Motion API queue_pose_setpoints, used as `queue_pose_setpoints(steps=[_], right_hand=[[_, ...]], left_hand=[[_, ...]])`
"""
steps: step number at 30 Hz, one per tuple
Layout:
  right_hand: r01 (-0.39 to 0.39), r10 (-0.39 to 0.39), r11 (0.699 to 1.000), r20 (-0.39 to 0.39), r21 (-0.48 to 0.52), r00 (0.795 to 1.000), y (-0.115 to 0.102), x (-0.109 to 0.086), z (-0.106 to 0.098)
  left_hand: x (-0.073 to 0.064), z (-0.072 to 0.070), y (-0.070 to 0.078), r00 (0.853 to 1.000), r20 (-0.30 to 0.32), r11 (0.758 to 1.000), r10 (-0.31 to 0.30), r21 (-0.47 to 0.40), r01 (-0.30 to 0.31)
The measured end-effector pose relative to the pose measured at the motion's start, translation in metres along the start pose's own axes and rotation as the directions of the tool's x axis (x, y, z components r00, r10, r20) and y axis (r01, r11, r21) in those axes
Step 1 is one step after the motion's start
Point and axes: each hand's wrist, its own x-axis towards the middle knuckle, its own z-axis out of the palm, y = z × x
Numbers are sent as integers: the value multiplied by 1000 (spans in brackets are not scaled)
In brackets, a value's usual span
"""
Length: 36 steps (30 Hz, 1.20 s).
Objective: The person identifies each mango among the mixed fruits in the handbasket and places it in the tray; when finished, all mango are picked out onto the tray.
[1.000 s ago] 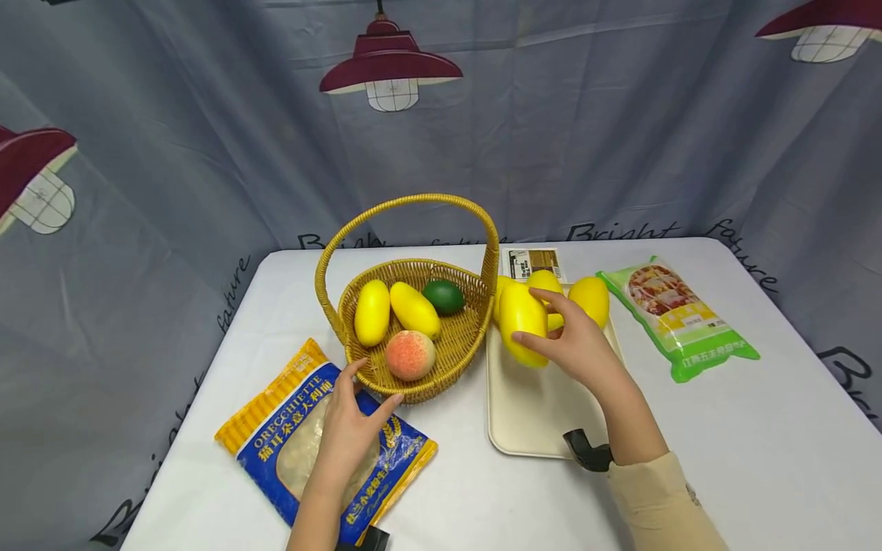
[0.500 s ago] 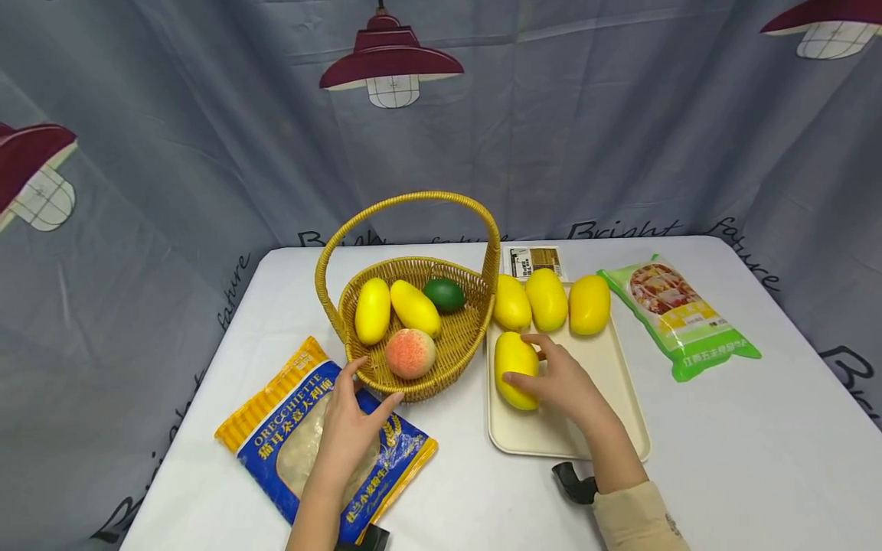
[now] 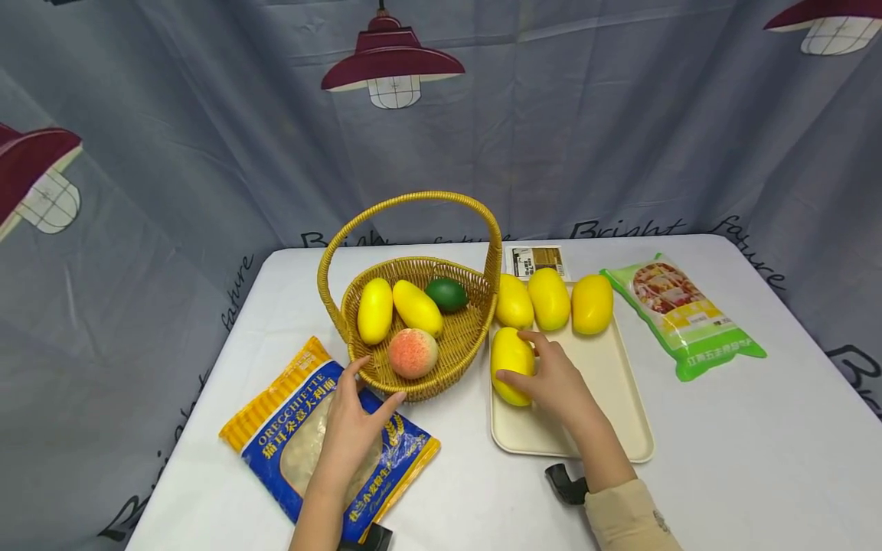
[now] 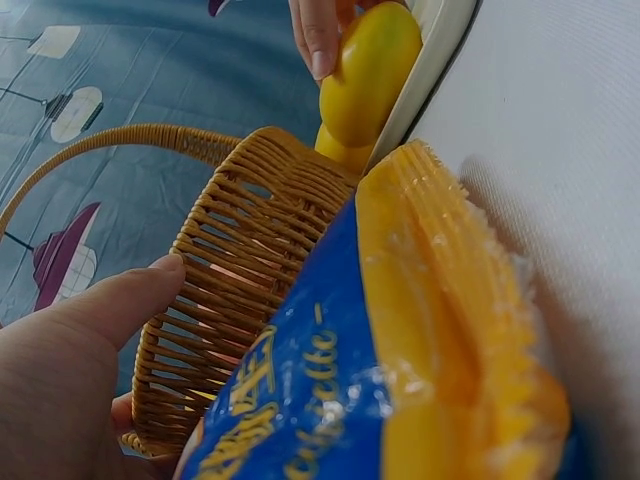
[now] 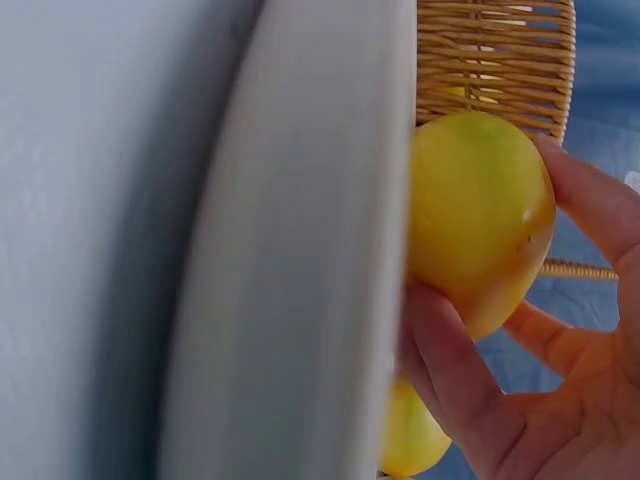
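Yellow mango (image 3: 510, 354); smooth, glossy oval; right hand (image 3: 560, 383) grips.

A grey-blue curtain (image 3: 586, 153) hangs before me in loose folds, filling the top of the frame and both sides. Maroon lamps (image 3: 393, 65) with caged bulbs (image 3: 394, 92) are printed on it: one at upper centre, others cut off at the left edge and upper right. Black cursive lettering (image 3: 586, 229) runs low, behind the white table (image 3: 723, 444) at lower middle. The light is soft and fairly even.
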Motion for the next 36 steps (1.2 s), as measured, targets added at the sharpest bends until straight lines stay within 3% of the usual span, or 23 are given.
queue_pose_setpoints(steps=[12,29,36], right_hand=[[4,-5,999,-20,-45,1000,-5,-1,1],[1,-7,993,-53,-116,999,-14,-5,-15],[74,-96,986,-144,-149,985,-25,-2,-20]], left_hand=[[0,0,2,1000,-4,1000,2,1,-2],[0,0,2,1000,-2,1000,5,2,-5],[-1,-1,1,1000,0,1000,4,5,-4]])
